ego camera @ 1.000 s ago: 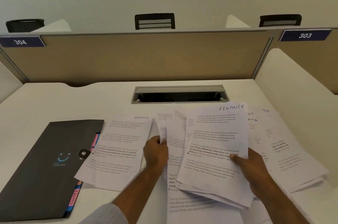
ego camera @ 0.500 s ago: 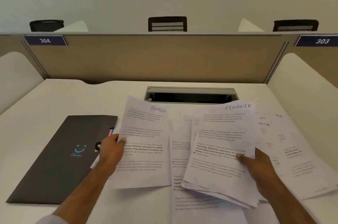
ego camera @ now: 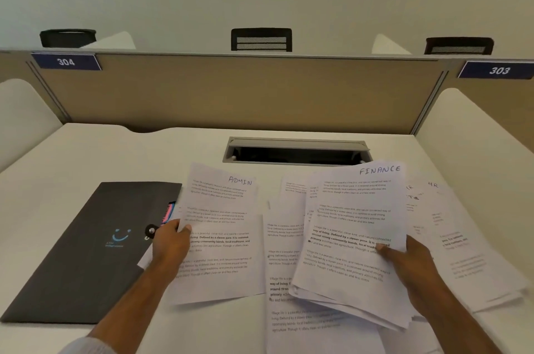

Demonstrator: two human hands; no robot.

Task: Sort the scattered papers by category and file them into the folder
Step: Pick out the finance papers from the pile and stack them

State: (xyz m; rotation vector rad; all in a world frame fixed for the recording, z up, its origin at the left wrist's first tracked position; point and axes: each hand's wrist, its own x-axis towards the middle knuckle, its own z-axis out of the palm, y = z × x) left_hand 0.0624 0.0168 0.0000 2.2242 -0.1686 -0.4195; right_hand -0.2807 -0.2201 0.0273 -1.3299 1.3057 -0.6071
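A dark grey folder with a blue smile mark and a snap button lies shut on the left of the white desk; coloured tabs peek from its right edge. My left hand pinches the left edge of a sheet headed ADMIN, lifted beside the folder. My right hand grips a stack of sheets topped by one headed FINANCE, held above more printed pages on the desk. Sheets marked HR lie spread at the right.
A grey cable slot is set into the desk behind the papers. A tan divider with plates 304 and 303 closes the back. White side screens stand left and right. Black chair backs show beyond.
My left hand left the middle pile, took the ADMIN sheet by its left edge and raised it beside the folder. My right hand has kept hold of the FINANCE stack.
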